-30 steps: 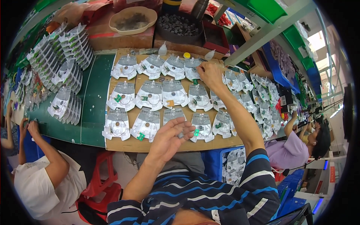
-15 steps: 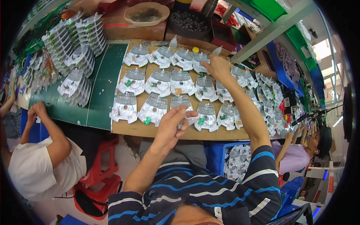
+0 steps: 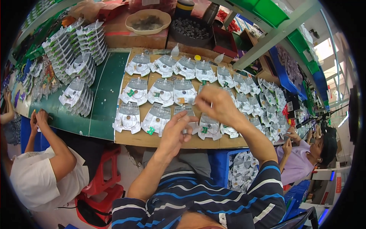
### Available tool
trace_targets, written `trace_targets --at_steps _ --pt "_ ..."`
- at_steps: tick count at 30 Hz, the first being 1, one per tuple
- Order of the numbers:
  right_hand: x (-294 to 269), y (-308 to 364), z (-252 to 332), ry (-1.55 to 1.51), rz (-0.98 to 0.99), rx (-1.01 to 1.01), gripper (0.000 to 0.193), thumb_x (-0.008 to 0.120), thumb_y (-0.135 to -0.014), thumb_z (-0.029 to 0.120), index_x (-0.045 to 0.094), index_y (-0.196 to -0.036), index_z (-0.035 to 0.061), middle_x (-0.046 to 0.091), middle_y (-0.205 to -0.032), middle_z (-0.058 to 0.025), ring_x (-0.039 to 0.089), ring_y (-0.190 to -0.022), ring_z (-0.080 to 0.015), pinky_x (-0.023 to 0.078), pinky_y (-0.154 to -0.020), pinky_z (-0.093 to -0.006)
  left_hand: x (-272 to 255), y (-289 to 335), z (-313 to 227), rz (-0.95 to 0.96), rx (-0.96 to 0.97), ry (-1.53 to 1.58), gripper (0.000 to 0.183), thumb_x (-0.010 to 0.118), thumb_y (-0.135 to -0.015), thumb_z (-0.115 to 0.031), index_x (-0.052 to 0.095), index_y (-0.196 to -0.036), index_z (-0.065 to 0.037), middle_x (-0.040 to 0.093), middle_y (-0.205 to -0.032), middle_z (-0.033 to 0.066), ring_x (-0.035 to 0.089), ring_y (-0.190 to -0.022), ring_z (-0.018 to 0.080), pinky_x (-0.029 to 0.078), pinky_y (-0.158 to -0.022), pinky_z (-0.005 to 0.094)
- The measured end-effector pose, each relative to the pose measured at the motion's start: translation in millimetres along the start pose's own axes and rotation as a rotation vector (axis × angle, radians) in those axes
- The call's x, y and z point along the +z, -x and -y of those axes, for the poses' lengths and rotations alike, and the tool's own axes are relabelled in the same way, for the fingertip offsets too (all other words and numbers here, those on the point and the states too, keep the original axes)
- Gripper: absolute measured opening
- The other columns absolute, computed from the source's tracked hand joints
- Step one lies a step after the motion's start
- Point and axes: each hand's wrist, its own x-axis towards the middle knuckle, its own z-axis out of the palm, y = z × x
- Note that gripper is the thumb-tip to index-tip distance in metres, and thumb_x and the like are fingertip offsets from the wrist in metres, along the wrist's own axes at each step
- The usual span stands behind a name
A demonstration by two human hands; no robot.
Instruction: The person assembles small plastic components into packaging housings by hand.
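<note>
Rows of translucent grey-and-white plastic housings (image 3: 160,119) lie on a brown cardboard sheet (image 3: 152,141); some carry a small green circuit board (image 3: 150,130). Over the front row, my left hand (image 3: 173,133) is palm-up with its fingers curled. Something small and dark grey shows between those fingers, too small to name. My right hand (image 3: 218,105) hangs above the middle and front rows, right of the left hand. Motion smears its fingertips, so whether it grips anything is hidden. Part of a housing (image 3: 183,110) shows behind the left fingers.
Stacked housings (image 3: 78,97) stand on the green mat at left. Behind the cardboard are a cream basin (image 3: 148,21), a dark bowl of small grey parts (image 3: 190,28) and small squeeze bottles (image 3: 175,50). A blue crate (image 3: 219,168) sits below the front edge. People work on both sides.
My right hand has come back from the far row toward me and nearer the left hand. The left hand stays almost in place, its fingers shifted slightly. The view has tilted a little.
</note>
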Motion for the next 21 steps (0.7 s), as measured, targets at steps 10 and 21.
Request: trace_targets --at_steps 10,21 --pt "66 -89 -107 0.139 -0.124 0.491 0.018 0.066 -0.080 0.019 0.071 -0.079 0.0020 0.069 -0.081 -0.0180 0.067 -0.075 -0.0352 0.051 -0.069 -0.0453 -23 3 -2 0.223 -0.076 -0.055 0.042 0.050 -0.095 -0.001 0.037 -0.135 0.000 0.059 -0.114 0.0164 0.058 -0.088 0.0157 0.046 -0.064 0.0239" --pt "65 -97 -108 0.159 -0.121 0.427 0.018 0.064 -0.078 0.019 0.073 -0.081 0.0033 0.070 -0.080 -0.0176 0.067 -0.076 -0.0359 0.052 -0.072 -0.0452 -26 11 1 0.282 -0.034 -0.225 0.045 0.051 -0.096 -0.005 0.033 -0.137 0.000 0.057 -0.112 0.0157 0.059 -0.086 0.0152 0.046 -0.057 0.0213"
